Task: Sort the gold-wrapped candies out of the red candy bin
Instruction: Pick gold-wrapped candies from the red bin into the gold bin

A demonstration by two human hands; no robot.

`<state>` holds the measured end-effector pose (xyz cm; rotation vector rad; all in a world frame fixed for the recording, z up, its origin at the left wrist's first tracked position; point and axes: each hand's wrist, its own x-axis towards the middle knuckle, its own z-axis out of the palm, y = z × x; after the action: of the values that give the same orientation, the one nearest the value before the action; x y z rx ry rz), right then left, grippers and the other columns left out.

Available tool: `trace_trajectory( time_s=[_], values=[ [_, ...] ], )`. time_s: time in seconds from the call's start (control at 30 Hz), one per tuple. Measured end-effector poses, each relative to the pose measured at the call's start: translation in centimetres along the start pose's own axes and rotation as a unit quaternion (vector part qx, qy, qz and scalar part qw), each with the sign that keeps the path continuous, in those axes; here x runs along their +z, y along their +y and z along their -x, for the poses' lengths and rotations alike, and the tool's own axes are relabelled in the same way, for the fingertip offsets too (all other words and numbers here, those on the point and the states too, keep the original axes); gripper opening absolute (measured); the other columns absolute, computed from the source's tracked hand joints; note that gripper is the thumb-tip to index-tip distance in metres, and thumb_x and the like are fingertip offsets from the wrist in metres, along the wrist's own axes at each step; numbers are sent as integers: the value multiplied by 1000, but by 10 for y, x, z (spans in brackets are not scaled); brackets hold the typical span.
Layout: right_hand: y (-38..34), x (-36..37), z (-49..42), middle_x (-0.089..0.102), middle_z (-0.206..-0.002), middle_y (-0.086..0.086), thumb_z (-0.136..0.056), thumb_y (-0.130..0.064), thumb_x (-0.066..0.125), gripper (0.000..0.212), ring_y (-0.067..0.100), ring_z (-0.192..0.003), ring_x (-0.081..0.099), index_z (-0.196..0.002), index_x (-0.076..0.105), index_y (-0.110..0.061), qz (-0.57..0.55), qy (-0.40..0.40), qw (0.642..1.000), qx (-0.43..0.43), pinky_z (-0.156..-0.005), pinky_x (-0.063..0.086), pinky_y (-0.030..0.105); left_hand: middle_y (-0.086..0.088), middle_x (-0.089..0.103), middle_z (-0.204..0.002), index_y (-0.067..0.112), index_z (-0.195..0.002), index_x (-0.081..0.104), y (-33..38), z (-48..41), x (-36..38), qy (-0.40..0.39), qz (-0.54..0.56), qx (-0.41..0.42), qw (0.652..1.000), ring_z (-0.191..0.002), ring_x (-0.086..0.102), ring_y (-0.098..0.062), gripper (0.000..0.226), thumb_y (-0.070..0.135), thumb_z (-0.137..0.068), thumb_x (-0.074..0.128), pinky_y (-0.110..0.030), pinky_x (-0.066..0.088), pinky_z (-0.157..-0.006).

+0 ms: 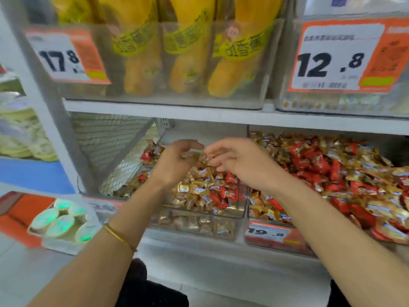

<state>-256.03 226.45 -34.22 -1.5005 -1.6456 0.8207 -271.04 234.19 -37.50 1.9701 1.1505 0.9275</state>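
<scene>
Left hand point(177, 161) curls round gold candies point(188, 155) over the left bin point(199, 226), I cannot tell if the right hand point(232, 162) holds any, and many gold ones lie in the red bin point(256, 214) on the right

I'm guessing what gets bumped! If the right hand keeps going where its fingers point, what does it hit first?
Probably the left hand: the right hand points leftward at its fingertips, just above the gold candies. Depth is unclear.

You can reach in from the front, through the gap between the upper shelf board point(199, 111) and the candy heap point(199, 191). The wire mesh wall point(104, 138) blocks your left, and a clear divider point(247, 196) splits the two bins.
</scene>
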Motion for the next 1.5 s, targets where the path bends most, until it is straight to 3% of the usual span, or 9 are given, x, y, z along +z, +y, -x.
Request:
trace_trajectory(
  time_s=[0.2, 0.37, 0.57, 0.73, 0.9, 1.1, 1.17, 1.3, 1.5],
  values=[
    [-2, 105, -132, 57, -126, 14, -90, 11, 42, 38, 26, -117, 54, -120, 60, -3, 92, -63, 994, 20, -100, 44, 36, 1, 63, -106, 20, -96, 64, -73, -2, -86, 111, -16, -103, 988, -99, 57, -12, 43, -14, -83, 42, -22, 44, -66],
    [21, 168, -208, 48, -140, 11, -89, 9, 45, 53, 27, -126, 47, -135, 49, -16, 220, -58, 973, -40, -104, 41, 37, -2, 60, -112, 19, -100, 58, -103, -7, -123, 110, 39, -104, 988, -91, 60, -5, 46, -20, -86, 39, -20, 48, -79],
    [47, 195, -235, 59, -107, 7, -93, -9, 42, 23, 25, -96, 58, -105, 61, -13, 416, -26, 902, -112, -61, 42, 27, 2, 57, -121, 25, -103, 55, -112, -9, -127, 67, 24, -93, 993, -98, 61, -6, 49, -19, -86, 40, -18, 49, -82],
    [40, 185, -224, 57, -93, 0, -86, -13, 59, 7, 18, -87, 51, -92, 57, -14, 372, -37, 922, -103, -62, 38, 28, 2, 55, -121, 20, -110, 55, -110, -4, -121, 16, 16, -130, 991, -92, 59, -1, 42, -14, -89, 43, -8, 48, -67],
    [21, 173, -202, 50, -78, -1, -76, 8, 54, 26, 14, -70, 47, -77, 47, -17, 103, -56, 993, -33, -58, 36, 27, -1, 53, -122, 15, -119, 53, -105, -3, -117, -1, 8, -172, 985, -96, 56, -10, 37, -7, -92, 44, -18, 47, -72],
    [22, 176, -188, 49, -92, -3, -80, -22, 69, 25, 18, -89, 52, -103, 62, -16, 355, -245, 899, -70, -68, 42, 27, -3, 50, -129, 18, -126, 51, -104, -5, -118, -1, -22, -199, 980, -108, 57, -23, 39, -1, -93, 44, -41, 50, -86],
    [28, 174, -186, 48, -93, -1, -79, -21, 72, 21, 18, -87, 51, -96, 61, -15, 366, -220, 901, -77, -70, 43, 30, -4, 50, -129, 18, -127, 50, -105, -6, -118, -1, -24, -199, 980, -111, 55, -22, 40, -1, -92, 45, -39, 48, -89],
    [21, 150, -178, 48, -75, -2, -80, -18, 72, 30, 12, -65, 49, -69, 44, -16, 185, -99, 978, -7, -53, 35, 24, -2, 50, -129, 20, -127, 50, -102, -8, -116, -3, -16, -197, 980, -111, 55, -21, 42, -2, -92, 45, -37, 48, -93],
    [10, 115, -158, 53, -77, 4, -90, -11, 60, 21, 11, -60, 50, -80, 41, -13, -33, -62, 986, 153, -47, 41, 20, -3, 51, -127, 19, -126, 52, -95, -12, -113, -9, -24, -197, 980, -104, 59, -23, 39, -1, -92, 47, -35, 47, -91]
  ],
)
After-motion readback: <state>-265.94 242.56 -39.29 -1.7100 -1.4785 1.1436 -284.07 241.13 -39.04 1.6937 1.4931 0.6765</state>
